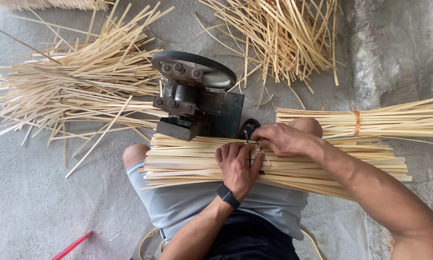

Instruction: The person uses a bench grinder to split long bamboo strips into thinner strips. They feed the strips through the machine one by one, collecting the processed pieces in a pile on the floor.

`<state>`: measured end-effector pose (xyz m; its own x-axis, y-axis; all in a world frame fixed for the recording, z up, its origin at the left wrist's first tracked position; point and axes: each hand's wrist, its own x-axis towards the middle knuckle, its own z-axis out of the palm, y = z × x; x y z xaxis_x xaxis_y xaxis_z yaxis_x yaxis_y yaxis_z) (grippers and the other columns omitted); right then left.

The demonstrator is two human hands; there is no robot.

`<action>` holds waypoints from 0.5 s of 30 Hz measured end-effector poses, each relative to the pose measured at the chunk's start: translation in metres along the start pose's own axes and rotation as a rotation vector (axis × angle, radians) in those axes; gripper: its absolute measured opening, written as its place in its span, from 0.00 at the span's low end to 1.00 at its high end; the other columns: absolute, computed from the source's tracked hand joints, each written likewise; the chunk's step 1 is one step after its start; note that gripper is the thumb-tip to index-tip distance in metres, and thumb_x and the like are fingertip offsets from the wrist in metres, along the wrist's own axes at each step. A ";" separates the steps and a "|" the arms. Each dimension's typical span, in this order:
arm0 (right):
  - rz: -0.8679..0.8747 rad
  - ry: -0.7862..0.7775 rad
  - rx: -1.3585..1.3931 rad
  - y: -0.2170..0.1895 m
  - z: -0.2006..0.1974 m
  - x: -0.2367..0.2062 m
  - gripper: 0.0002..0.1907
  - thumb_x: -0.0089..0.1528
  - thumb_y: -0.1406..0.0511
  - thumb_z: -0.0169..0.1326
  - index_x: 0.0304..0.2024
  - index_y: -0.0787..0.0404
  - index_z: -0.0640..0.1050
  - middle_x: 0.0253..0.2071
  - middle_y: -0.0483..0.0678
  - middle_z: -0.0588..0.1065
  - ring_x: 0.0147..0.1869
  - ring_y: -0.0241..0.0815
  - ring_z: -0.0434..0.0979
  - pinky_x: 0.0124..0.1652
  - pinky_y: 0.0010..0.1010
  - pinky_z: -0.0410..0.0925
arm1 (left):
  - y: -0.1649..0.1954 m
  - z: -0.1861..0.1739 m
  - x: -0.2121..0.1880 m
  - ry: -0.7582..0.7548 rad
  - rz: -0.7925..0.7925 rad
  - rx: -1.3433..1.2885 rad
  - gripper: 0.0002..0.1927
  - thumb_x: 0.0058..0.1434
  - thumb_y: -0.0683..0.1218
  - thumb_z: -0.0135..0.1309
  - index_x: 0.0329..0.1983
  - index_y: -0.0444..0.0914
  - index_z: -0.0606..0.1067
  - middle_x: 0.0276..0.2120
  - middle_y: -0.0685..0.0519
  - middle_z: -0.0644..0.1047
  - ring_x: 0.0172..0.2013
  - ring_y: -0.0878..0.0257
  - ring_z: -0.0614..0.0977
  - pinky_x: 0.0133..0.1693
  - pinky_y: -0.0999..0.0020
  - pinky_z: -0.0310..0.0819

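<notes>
A thick bundle of pale bamboo strips (pixel 187 161) lies across my lap, running left to right. My left hand (pixel 236 166) presses down flat on its middle, fingers spread over the strips; a black watch sits on that wrist. My right hand (pixel 280 139) reaches in from the right and pinches a thin dark tie (pixel 249 149) that crosses the bundle just beside my left fingers. A dark metal cutting machine (pixel 193 96) with a round wheel stands right behind the bundle.
Loose bamboo strips lie in a big pile (pixel 77 86) at the left and another heap (pixel 279 33) at the top. A tied bundle (pixel 370 120) with an orange band rests at the right. A red stick (pixel 72 245) lies on the concrete floor at lower left.
</notes>
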<state>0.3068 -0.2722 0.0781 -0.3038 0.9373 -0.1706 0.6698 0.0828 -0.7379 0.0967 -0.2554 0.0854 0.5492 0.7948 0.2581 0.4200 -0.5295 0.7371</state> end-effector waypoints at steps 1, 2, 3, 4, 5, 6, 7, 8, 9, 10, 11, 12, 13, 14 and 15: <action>0.054 -0.063 -0.067 0.000 -0.002 0.000 0.09 0.60 0.69 0.56 0.42 0.64 0.80 0.40 0.55 0.80 0.44 0.53 0.81 0.44 0.42 0.74 | 0.000 0.001 0.002 -0.028 -0.022 -0.002 0.12 0.56 0.48 0.64 0.39 0.37 0.82 0.40 0.49 0.76 0.47 0.49 0.73 0.52 0.49 0.59; 0.106 -0.127 -0.136 0.000 -0.003 0.001 0.07 0.61 0.69 0.56 0.41 0.63 0.81 0.40 0.54 0.80 0.44 0.53 0.81 0.44 0.42 0.75 | -0.001 0.002 0.005 -0.055 -0.043 -0.003 0.10 0.56 0.48 0.63 0.37 0.38 0.83 0.38 0.49 0.76 0.46 0.49 0.73 0.52 0.49 0.60; 0.160 -0.189 -0.205 0.001 -0.005 0.001 0.06 0.61 0.70 0.55 0.39 0.62 0.82 0.40 0.54 0.80 0.44 0.53 0.82 0.45 0.42 0.75 | -0.001 0.004 0.007 -0.082 -0.063 -0.006 0.09 0.55 0.48 0.63 0.36 0.39 0.83 0.37 0.49 0.77 0.45 0.49 0.73 0.51 0.50 0.60; 0.215 -0.196 -0.191 0.001 -0.006 0.001 0.06 0.62 0.69 0.56 0.38 0.62 0.82 0.38 0.53 0.81 0.42 0.50 0.83 0.45 0.41 0.76 | -0.001 0.006 0.007 -0.089 -0.053 -0.006 0.08 0.57 0.47 0.62 0.37 0.39 0.83 0.38 0.49 0.77 0.46 0.50 0.74 0.51 0.50 0.60; 0.270 -0.203 -0.179 0.003 -0.006 0.001 0.06 0.62 0.68 0.56 0.38 0.62 0.83 0.37 0.51 0.82 0.41 0.48 0.84 0.45 0.39 0.76 | -0.002 0.008 0.008 -0.095 -0.041 -0.005 0.08 0.58 0.46 0.61 0.37 0.39 0.83 0.39 0.49 0.77 0.46 0.50 0.74 0.52 0.50 0.61; 0.322 -0.209 -0.167 0.005 -0.006 0.001 0.05 0.62 0.68 0.56 0.37 0.61 0.83 0.36 0.49 0.83 0.39 0.45 0.84 0.46 0.37 0.76 | -0.004 0.010 0.009 -0.100 -0.029 -0.003 0.08 0.59 0.46 0.60 0.38 0.38 0.82 0.40 0.49 0.77 0.46 0.50 0.74 0.52 0.51 0.61; 0.319 -0.119 -0.051 0.009 -0.005 0.001 0.05 0.60 0.67 0.58 0.36 0.62 0.83 0.34 0.49 0.83 0.38 0.43 0.84 0.43 0.35 0.76 | -0.004 0.012 0.009 -0.086 -0.045 -0.013 0.07 0.60 0.45 0.60 0.37 0.38 0.82 0.40 0.49 0.77 0.47 0.50 0.74 0.52 0.51 0.61; 0.316 -0.030 0.065 0.013 -0.004 0.001 0.05 0.59 0.67 0.60 0.36 0.62 0.84 0.33 0.48 0.83 0.37 0.41 0.84 0.41 0.34 0.76 | -0.005 0.013 0.008 -0.072 -0.062 -0.023 0.06 0.60 0.45 0.59 0.37 0.38 0.82 0.40 0.49 0.77 0.47 0.51 0.74 0.52 0.51 0.61; 0.311 0.058 0.181 0.017 -0.002 0.001 0.06 0.57 0.67 0.62 0.35 0.62 0.84 0.32 0.47 0.83 0.36 0.39 0.83 0.39 0.33 0.77 | -0.006 0.015 0.007 -0.058 -0.078 -0.034 0.06 0.61 0.44 0.58 0.36 0.38 0.82 0.40 0.49 0.77 0.47 0.51 0.75 0.52 0.51 0.62; 0.334 0.090 0.246 0.021 0.003 0.002 0.06 0.59 0.66 0.62 0.36 0.63 0.84 0.31 0.46 0.82 0.34 0.37 0.81 0.37 0.31 0.75 | -0.008 0.016 0.007 -0.056 -0.081 -0.043 0.06 0.61 0.44 0.58 0.36 0.37 0.81 0.41 0.49 0.77 0.47 0.51 0.75 0.52 0.51 0.62; 0.358 0.120 0.314 0.024 0.011 0.003 0.06 0.60 0.66 0.61 0.36 0.64 0.83 0.30 0.46 0.82 0.33 0.35 0.79 0.35 0.29 0.74 | -0.009 0.015 0.006 -0.055 -0.085 -0.054 0.05 0.61 0.44 0.57 0.36 0.37 0.81 0.41 0.48 0.77 0.47 0.51 0.75 0.52 0.51 0.62; 0.384 0.148 0.383 0.026 0.018 0.003 0.07 0.62 0.66 0.61 0.37 0.64 0.82 0.29 0.46 0.82 0.32 0.33 0.77 0.32 0.27 0.72 | -0.010 0.015 0.004 -0.056 -0.092 -0.064 0.05 0.61 0.43 0.57 0.36 0.36 0.80 0.41 0.48 0.77 0.47 0.51 0.75 0.52 0.52 0.62; 0.489 0.141 0.527 0.030 0.021 0.001 0.07 0.63 0.65 0.60 0.38 0.64 0.81 0.28 0.46 0.80 0.29 0.33 0.75 0.29 0.26 0.69 | -0.011 0.014 0.003 -0.061 -0.098 -0.065 0.05 0.62 0.43 0.57 0.36 0.36 0.80 0.41 0.48 0.77 0.47 0.51 0.75 0.52 0.51 0.62; 0.593 0.135 0.669 0.032 0.025 0.000 0.07 0.63 0.65 0.60 0.39 0.65 0.81 0.26 0.47 0.78 0.26 0.33 0.73 0.26 0.25 0.66 | -0.011 0.013 0.003 -0.066 -0.100 -0.065 0.05 0.62 0.43 0.57 0.36 0.36 0.79 0.41 0.48 0.77 0.47 0.51 0.74 0.52 0.51 0.62; 0.695 0.129 0.811 0.034 0.027 0.000 0.08 0.64 0.65 0.60 0.39 0.65 0.81 0.25 0.48 0.76 0.24 0.33 0.70 0.23 0.25 0.64 | -0.011 0.013 0.004 -0.070 -0.102 -0.066 0.04 0.62 0.43 0.57 0.36 0.36 0.79 0.41 0.48 0.77 0.47 0.50 0.74 0.52 0.51 0.61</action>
<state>0.3112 -0.2786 0.0357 0.0756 0.7246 -0.6850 0.0043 -0.6872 -0.7265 0.1033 -0.2504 0.0697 0.5563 0.8195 0.1375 0.4287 -0.4248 0.7973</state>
